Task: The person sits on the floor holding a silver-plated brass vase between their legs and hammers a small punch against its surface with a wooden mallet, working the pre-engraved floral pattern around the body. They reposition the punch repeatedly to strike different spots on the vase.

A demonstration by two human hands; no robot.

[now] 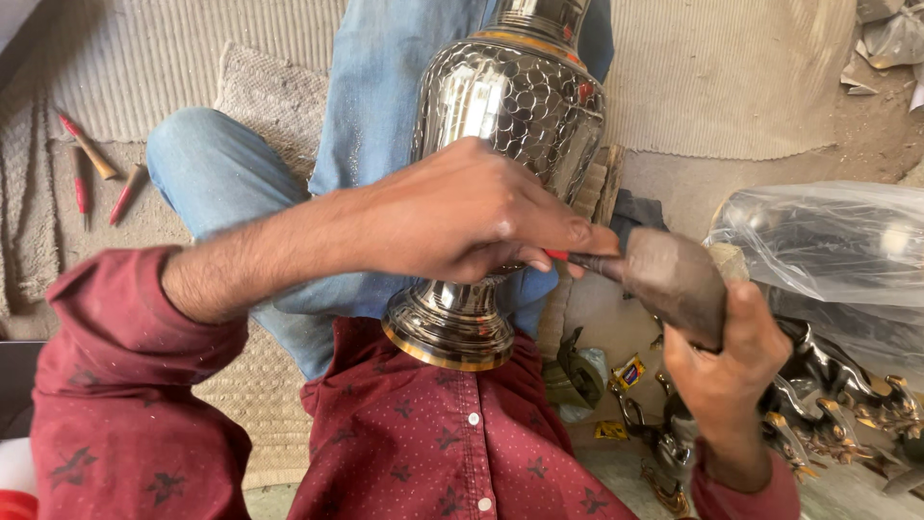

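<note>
Two hands busy: left hand [462, 217] pinching red-handled chisel [568, 258] against silver vase [510, 106]; right hand [722, 361], at four o'clock, clenching wooden mallet [674, 274].

Left forearm enters from lower left, maroon sleeve pushed up short of the wrist, running right across the frame; left hand [462, 217] sits knuckles-up, fingers curled tight, thumb and fingertips [577, 233] pinched together at the right end of the fist, grip closed on something slim; wrist roughly straight. Right arm rises from the bottom right corner, maroon cuff at the wrist, forearm mostly out of view; right hand [722, 351] is upright, palm facing left, fingers wrapped and closed, thumb up along the top; the two hands are near each other, not touching.
</note>
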